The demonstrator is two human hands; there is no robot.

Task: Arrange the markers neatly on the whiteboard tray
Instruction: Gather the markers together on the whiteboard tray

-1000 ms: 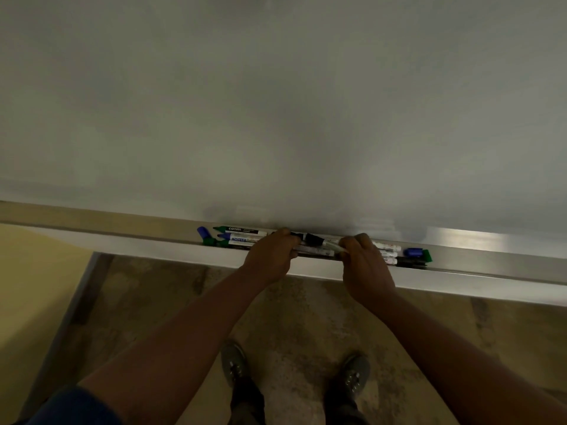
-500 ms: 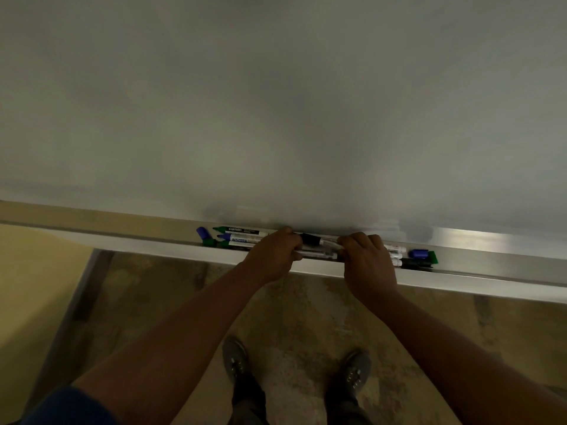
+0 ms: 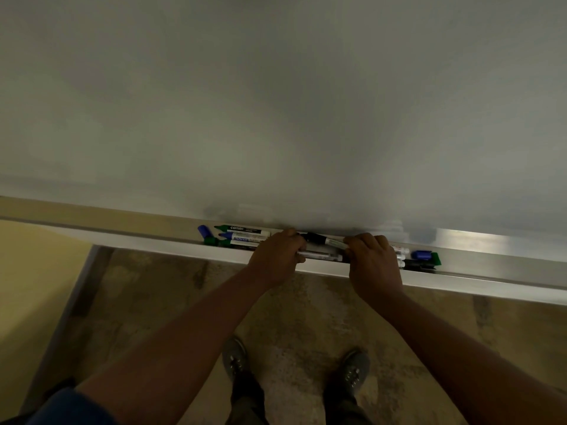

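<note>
Several markers lie along the metal whiteboard tray (image 3: pixel 491 273). A left group (image 3: pixel 242 236) has green and blue caps pointing left. A right group (image 3: pixel 418 259) ends in blue, green and black caps. Between my hands a black-capped marker (image 3: pixel 322 239) lies slightly askew over a white-barrelled marker (image 3: pixel 320 256). My left hand (image 3: pixel 277 259) curls its fingers round the left ends of these middle markers. My right hand (image 3: pixel 372 263) grips their right ends from above. The markers' parts under both hands are hidden.
The whiteboard (image 3: pixel 276 102) fills the upper view. Below the tray are a mottled floor (image 3: pixel 291 317) and my two shoes (image 3: pixel 234 360). A pale yellow wall (image 3: pixel 33 271) stands at the left, with a grey baseboard strip beside it.
My right hand has slid a little to the right along the tray with the middle markers. The left hand has stayed almost still.
</note>
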